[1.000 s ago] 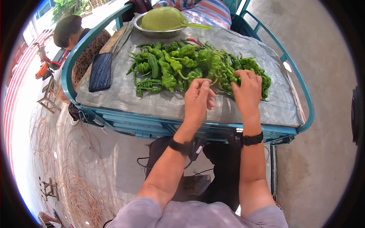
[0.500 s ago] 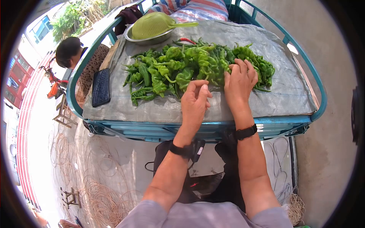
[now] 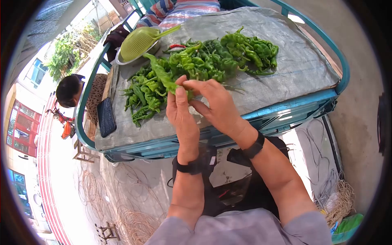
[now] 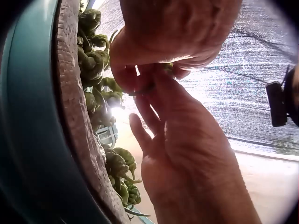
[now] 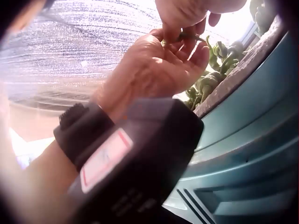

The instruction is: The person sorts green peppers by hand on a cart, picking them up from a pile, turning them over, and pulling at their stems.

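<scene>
A long, twisted green pepper points up and away from both hands, over the left part of the pepper pile. The left hand pinches its near end between thumb and fingers. From the right, the right hand meets it and pinches at the same end, the fingertips close together. In the right wrist view the left hand lies below the right hand, a green stem between the fingers. More peppers line the cart edge in the left wrist view. Fingers partly hide the pepper's held end.
A grey sheet covers the blue cart, framed by a rail. A green strainer rests in a metal bowl at the back left. A dark phone lies at the left edge. Another person is beyond the left rail.
The right hand has left the right side of the pile and come left to the left hand. A long pepper is now between them. The head view has turned and shifted.
</scene>
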Demonstrator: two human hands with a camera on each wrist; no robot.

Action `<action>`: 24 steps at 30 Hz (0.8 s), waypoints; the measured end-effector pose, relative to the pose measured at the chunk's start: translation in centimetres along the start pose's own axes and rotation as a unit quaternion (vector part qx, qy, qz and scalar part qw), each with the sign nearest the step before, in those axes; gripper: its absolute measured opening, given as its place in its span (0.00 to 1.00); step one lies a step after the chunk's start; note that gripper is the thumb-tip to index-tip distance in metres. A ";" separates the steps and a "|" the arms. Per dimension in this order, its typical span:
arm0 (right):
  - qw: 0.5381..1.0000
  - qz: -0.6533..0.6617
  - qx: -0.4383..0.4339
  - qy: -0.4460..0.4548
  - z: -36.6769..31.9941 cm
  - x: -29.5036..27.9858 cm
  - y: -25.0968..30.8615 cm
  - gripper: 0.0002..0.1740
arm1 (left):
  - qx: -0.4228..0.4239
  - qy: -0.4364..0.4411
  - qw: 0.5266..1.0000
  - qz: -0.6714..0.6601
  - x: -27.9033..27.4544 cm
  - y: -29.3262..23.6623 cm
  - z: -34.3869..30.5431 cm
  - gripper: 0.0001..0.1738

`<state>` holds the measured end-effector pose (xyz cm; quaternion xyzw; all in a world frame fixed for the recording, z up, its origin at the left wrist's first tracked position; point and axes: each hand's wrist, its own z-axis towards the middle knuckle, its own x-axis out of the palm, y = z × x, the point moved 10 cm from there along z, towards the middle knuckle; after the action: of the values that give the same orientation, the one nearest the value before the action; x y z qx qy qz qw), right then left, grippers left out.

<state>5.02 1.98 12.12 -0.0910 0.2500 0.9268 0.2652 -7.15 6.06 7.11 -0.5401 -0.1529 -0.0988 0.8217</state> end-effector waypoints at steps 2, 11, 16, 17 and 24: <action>0.998 0.042 0.051 0.020 -0.5 0.7 -1.2 0.25 | 0.033 -0.051 0.998 -0.022 -0.6 -0.8 -0.1 0.22; 0.947 -0.242 0.198 0.069 -1.8 -2.5 -7.8 0.21 | 0.010 -0.056 0.989 0.136 -0.2 -2.8 -0.3 0.23; 0.915 -0.326 0.209 0.113 -2.6 -1.3 -8.5 0.24 | 0.106 0.064 0.937 0.327 3.6 -3.4 -1.0 0.21; 0.910 -0.340 0.204 0.119 -2.6 -1.0 -8.7 0.23 | 0.117 0.074 0.931 0.337 4.2 -3.8 -0.9 0.20; 0.922 -0.274 0.256 0.100 -2.4 -1.6 -10.5 0.20 | 0.121 0.057 0.946 0.294 6.2 -5.4 1.6 0.20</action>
<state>12.07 7.80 6.20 -0.1775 0.4691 0.7083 0.4967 -3.39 5.42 14.53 -0.4515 0.0489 0.1359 0.8805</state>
